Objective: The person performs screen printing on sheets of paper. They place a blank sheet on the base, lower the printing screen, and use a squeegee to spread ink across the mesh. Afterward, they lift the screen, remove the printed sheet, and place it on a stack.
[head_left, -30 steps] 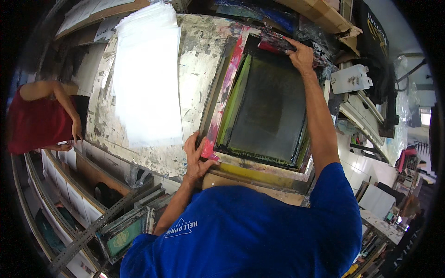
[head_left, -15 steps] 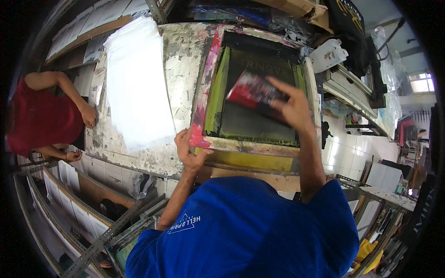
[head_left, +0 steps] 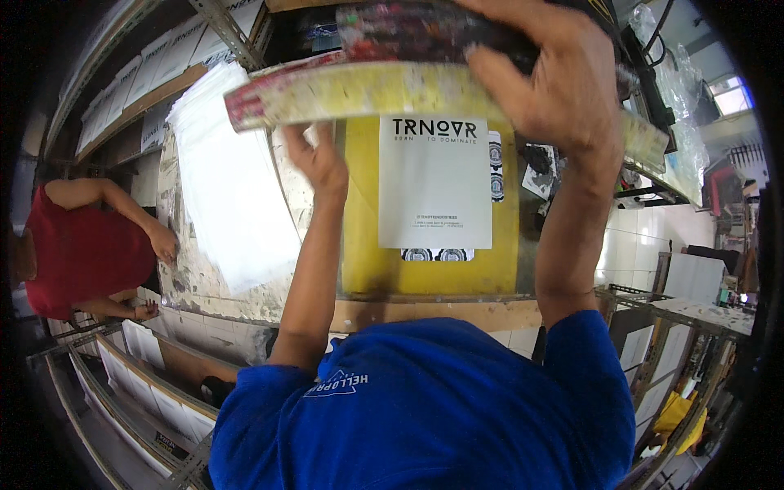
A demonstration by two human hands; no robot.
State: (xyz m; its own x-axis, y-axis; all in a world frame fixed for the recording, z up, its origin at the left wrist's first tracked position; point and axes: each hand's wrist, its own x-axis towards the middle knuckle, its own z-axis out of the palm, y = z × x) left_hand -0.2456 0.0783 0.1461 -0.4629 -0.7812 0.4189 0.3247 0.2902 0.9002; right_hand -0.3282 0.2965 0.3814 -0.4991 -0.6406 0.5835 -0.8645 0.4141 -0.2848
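Note:
A wooden screen-printing frame (head_left: 367,91), stained pink and yellow, is tilted up with its near edge raised over the table. My right hand (head_left: 559,90) is closed round an ink-stained squeegee (head_left: 408,37) at the frame, its thumb by the wooden edge. My left hand (head_left: 320,163) is under the frame's left part; the frame hides its fingertips and motion blurs it. Below lies a white sheet (head_left: 437,184) with black print, flat on a yellow board (head_left: 359,220). Black-and-white stickers (head_left: 495,167) show past its right and lower edges.
On the left of the paint-spattered table lies a stack of white sheets (head_left: 233,180). A co-worker in a red top (head_left: 90,237) sits beyond it, an arm at the table edge. Metal racks (head_left: 139,392) stand at lower left; plastic wrap (head_left: 682,139) hangs at far right.
The frame has swung up from lying flat, and the printed sheet on the yellow board has come into view. Both my hands have moved away from me, the right with the squeegee.

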